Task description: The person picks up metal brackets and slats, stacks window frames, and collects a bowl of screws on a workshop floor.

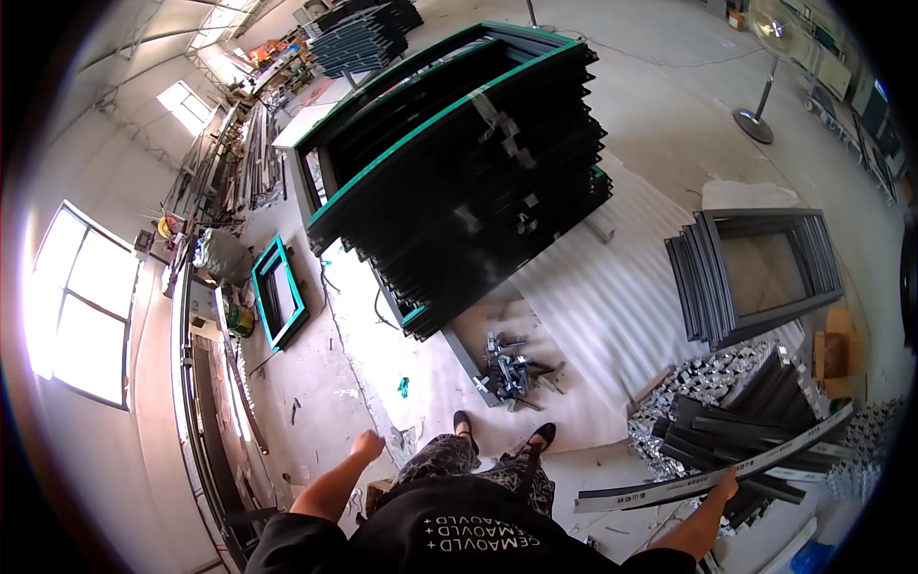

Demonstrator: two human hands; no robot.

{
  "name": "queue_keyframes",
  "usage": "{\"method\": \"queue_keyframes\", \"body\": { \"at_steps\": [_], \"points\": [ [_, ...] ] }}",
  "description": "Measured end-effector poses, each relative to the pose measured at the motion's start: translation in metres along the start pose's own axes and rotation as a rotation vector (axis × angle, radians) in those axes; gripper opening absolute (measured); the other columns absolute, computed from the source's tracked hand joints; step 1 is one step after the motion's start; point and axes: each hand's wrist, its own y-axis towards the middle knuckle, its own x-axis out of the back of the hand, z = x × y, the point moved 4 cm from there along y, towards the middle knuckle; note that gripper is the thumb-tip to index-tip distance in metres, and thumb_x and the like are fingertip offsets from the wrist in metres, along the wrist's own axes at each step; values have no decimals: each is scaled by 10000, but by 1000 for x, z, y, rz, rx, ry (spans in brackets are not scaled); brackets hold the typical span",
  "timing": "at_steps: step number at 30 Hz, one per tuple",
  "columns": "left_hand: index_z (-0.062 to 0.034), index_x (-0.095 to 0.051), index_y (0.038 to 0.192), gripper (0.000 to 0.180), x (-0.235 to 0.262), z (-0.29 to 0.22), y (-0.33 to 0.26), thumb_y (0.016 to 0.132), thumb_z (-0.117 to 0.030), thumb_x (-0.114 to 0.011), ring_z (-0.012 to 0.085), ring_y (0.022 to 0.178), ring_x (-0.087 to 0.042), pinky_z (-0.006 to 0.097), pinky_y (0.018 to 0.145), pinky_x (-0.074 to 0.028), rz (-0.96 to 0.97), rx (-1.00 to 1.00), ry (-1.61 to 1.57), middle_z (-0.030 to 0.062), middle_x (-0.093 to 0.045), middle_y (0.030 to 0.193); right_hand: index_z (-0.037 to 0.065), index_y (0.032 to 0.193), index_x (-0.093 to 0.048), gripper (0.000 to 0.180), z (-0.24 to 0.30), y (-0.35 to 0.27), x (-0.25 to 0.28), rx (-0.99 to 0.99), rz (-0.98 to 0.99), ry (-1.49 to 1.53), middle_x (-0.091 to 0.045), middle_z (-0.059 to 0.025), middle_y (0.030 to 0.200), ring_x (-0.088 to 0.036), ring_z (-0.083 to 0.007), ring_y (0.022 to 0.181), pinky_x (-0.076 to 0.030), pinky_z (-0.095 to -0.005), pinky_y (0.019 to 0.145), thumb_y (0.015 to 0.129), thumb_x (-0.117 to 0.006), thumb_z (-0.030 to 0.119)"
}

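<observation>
Long dark aluminium profile [712,478]: clamped in right hand [727,484] near one end, lying across pile of dark profiles [746,426] at lower right. Left hand [366,445]: closed in loose fist, empty, raised over concrete floor [316,373]. Beyond: metal brackets [512,368], stacked black frames [469,182].

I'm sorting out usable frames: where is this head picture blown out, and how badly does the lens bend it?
Head view: the window at left is washed white by glare; sunlit floor near the stacked frames bleaches; edges bow toward the black rim; right hand on a long profile stays sharp.
</observation>
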Motion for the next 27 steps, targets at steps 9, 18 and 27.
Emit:
{"method": "queue_keyframes", "body": {
  "at_steps": [9, 18, 27],
  "points": [
    [-18, -636, 939, 482, -111, 30, 26, 812, -448, -458, 286, 841, -624, 411, 794, -465, 200, -295, -23, 170, -642, 889, -55, 1034, -599, 654, 40, -65, 4, -46, -104, -323, -616, -185, 1007, -610, -320, 862, -486, -396, 762, 701, -651, 505],
    [24, -609, 1021, 571, -65, 1, 26, 802, -474, -435, 344, 944, -594, 419, 828, -440, 395, 111, -293, 223, -606, 1021, 40, 992, -624, 432, 68, -128, 6, 105, -469, -571, -615, -163, 987, -610, -318, 870, -497, -448, 747, 769, -619, 411],
    [-90, -578, 1075, 410, -102, 85, 127, 809, -386, -479, 330, 958, -575, 404, 835, -435, 539, -393, -158, 212, -593, 1003, -44, 1034, -566, 336, 88, -382, -128, 1111, -227, -346, -572, -215, 1024, -528, -359, 954, -415, -419, 850, 751, -549, 135]
  ]
}}
